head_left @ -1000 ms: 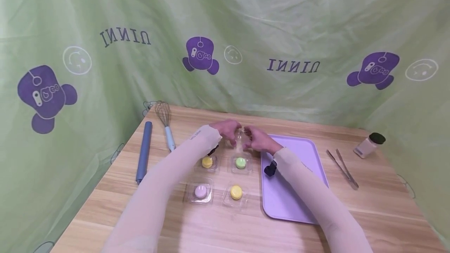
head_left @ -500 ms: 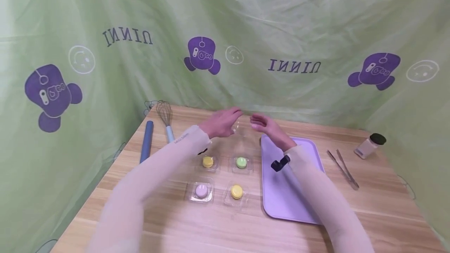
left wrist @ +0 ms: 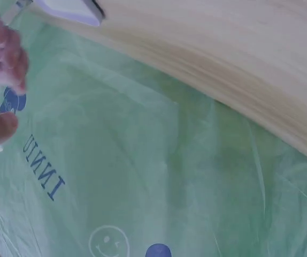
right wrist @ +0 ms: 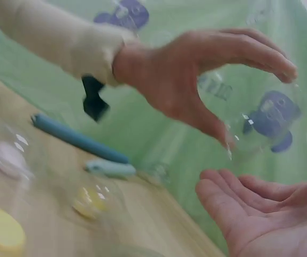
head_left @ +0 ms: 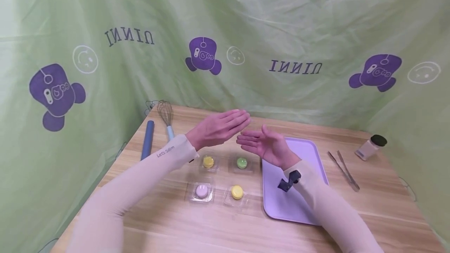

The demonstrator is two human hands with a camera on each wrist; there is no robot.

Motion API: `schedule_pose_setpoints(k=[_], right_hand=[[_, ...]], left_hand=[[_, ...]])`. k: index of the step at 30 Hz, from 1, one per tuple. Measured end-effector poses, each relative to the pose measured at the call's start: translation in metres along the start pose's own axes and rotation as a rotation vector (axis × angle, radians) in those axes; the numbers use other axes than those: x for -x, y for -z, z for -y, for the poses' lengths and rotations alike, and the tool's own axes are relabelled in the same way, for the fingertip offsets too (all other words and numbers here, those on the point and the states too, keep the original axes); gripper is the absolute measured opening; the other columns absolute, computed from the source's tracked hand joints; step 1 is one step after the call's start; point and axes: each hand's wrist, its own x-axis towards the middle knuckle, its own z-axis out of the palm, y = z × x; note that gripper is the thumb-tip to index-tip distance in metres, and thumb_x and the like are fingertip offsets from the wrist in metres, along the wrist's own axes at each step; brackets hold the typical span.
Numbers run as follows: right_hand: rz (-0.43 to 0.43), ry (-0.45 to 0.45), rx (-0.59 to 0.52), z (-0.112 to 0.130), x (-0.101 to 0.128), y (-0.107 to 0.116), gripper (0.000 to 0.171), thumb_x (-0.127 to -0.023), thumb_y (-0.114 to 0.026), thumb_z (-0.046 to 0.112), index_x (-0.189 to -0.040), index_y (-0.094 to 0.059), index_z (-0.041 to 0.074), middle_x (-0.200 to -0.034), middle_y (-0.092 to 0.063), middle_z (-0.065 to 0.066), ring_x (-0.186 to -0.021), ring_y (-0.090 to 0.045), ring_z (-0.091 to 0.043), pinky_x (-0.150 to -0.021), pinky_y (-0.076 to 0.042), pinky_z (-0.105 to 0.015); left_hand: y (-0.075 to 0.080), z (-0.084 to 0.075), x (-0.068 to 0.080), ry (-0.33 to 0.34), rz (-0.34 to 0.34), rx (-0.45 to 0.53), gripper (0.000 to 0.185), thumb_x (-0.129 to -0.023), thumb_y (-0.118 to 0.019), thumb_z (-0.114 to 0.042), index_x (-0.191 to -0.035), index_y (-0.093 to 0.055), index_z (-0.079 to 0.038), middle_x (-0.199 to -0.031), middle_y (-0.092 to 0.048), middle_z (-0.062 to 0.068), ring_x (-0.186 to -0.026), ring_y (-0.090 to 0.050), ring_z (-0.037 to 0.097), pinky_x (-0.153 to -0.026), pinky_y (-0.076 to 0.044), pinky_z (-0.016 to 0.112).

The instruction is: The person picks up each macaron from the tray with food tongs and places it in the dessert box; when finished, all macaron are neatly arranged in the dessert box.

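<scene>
In the right wrist view, my left hand (right wrist: 177, 80) holds a clear plastic dome-shaped cover (right wrist: 250, 142) between thumb and fingertips. The cover is hidden behind that hand (head_left: 218, 129) in the head view. My right hand (head_left: 267, 146) is just to its right, palm turned up with fingers extended and nothing held. In the right wrist view its fingers (right wrist: 239, 201) lie below the cover, apart from it. In front of the hands, macarons sit in clear plastic trays: yellow (head_left: 208, 162), green (head_left: 241, 163), lilac (head_left: 202, 191) and another yellow macaron (head_left: 237, 192).
A purple tray (head_left: 281, 206) lies under the right forearm. Metal tongs (head_left: 344, 171) and a black-lidded jar (head_left: 370, 147) stand to the right. A blue rolling pin (head_left: 147, 139) and a whisk (head_left: 166, 116) lie at left. A green curtain (head_left: 246, 93) hangs behind the table.
Both hands were together around clear plastic at the table's back. The left hand has lifted the cover and come nearer; the right hand has drawn away, then turned palm up.
</scene>
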Motion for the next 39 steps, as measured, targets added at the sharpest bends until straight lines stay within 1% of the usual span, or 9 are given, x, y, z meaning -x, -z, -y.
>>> schedule_pose_setpoints(k=[6, 12, 15, 20, 22, 24, 27, 31, 39], right_hand=[[0.159, 0.072, 0.001, -0.009, 0.000, -0.010, 0.048, -0.109, -0.035, 0.030, -0.146, -0.049, 0.002, -0.141, -0.062, -0.013, -0.137, -0.057, -0.027, -0.121, -0.043, -0.037], [0.155, 0.081, 0.075, -0.011, 0.000, -0.012, 0.039, -0.107, -0.041, 0.020, -0.140, -0.055, 0.004, -0.136, -0.067, -0.010, -0.132, -0.061, -0.024, -0.119, -0.045, -0.037], [0.000, 0.104, 0.289, -0.008, 0.002, -0.018, 0.044, -0.104, -0.044, 0.014, -0.144, -0.047, -0.005, -0.138, -0.064, -0.013, -0.129, -0.062, -0.024, -0.116, -0.048, -0.035], [-0.356, 0.219, 1.072, -0.011, 0.012, -0.035, 0.064, -0.091, -0.071, 0.014, -0.146, -0.044, -0.005, -0.143, -0.058, -0.019, -0.133, -0.058, -0.031, -0.117, -0.047, -0.042], [-0.428, 0.299, 1.335, -0.016, 0.017, -0.042, 0.075, -0.082, -0.083, 0.017, -0.144, -0.046, -0.002, -0.142, -0.058, -0.020, -0.133, -0.057, -0.035, -0.117, -0.046, -0.047], [-0.424, 0.397, 1.488, -0.023, 0.021, -0.048, 0.081, -0.075, -0.089, 0.017, -0.142, -0.048, -0.003, -0.139, -0.059, -0.020, -0.131, -0.057, -0.035, -0.115, -0.047, -0.050], [-0.379, 0.518, 1.627, -0.034, 0.027, -0.056, 0.083, -0.071, -0.091, 0.017, -0.139, -0.049, -0.004, -0.136, -0.059, -0.018, -0.127, -0.058, -0.032, -0.112, -0.048, -0.046], [-0.347, 0.586, 1.675, -0.046, 0.035, -0.061, 0.083, -0.069, -0.093, 0.017, -0.136, -0.050, -0.005, -0.133, -0.059, -0.017, -0.125, -0.059, -0.030, -0.110, -0.049, -0.043], [-0.330, 0.454, 1.640, -0.068, 0.051, -0.068, 0.084, -0.069, -0.093, 0.020, -0.138, -0.050, -0.002, -0.135, -0.060, -0.015, -0.127, -0.059, -0.028, -0.111, -0.051, -0.045]], left_hand=[[0.002, -0.009, 0.002, -0.101, -0.071, -0.105, 0.037, -0.102, -0.049, -0.004, -0.137, -0.061, -0.008, -0.139, -0.065, 0.009, -0.130, -0.062, 0.021, -0.118, -0.046, 0.034], [0.007, -0.010, 0.004, -0.085, -0.026, 0.006, 0.042, -0.098, -0.055, -0.008, -0.141, -0.056, -0.005, -0.143, -0.061, 0.011, -0.134, -0.059, 0.023, -0.120, -0.043, 0.036], [0.012, -0.008, 0.005, 0.085, 0.053, 0.285, 0.062, -0.091, -0.070, -0.020, -0.146, -0.048, 0.000, -0.149, -0.055, 0.015, -0.139, -0.053, 0.027, -0.123, -0.040, 0.037], [0.026, -0.011, 0.005, 0.566, 0.190, 0.927, 0.108, -0.071, -0.091, -0.040, -0.155, -0.034, -0.003, -0.157, -0.046, 0.015, -0.144, -0.047, 0.030, -0.123, -0.039, 0.042], [0.031, -0.015, 0.005, 0.706, 0.250, 1.096, 0.108, -0.069, -0.092, -0.041, -0.155, -0.037, -0.007, -0.156, -0.047, 0.013, -0.144, -0.047, 0.028, -0.123, -0.039, 0.044], [0.035, -0.020, 0.004, 0.770, 0.321, 1.199, 0.104, -0.069, -0.093, -0.040, -0.153, -0.041, -0.009, -0.154, -0.051, 0.011, -0.144, -0.047, 0.027, -0.124, -0.037, 0.045], [0.040, -0.031, 0.004, 0.775, 0.409, 1.251, 0.096, -0.071, -0.092, -0.040, -0.150, -0.046, -0.010, -0.151, -0.055, 0.007, -0.142, -0.050, 0.024, -0.123, -0.039, 0.042], [0.047, -0.045, 0.004, 0.745, 0.488, 1.252, 0.090, -0.074, -0.089, -0.043, -0.149, -0.049, -0.013, -0.150, -0.056, 0.002, -0.140, -0.052, 0.019, -0.120, -0.043, 0.038], [0.058, -0.072, 0.014, 0.689, 0.579, 1.177, 0.081, -0.078, -0.085, -0.045, -0.146, -0.052, -0.014, -0.147, -0.059, 0.002, -0.137, -0.056, 0.020, -0.118, -0.046, 0.038]])
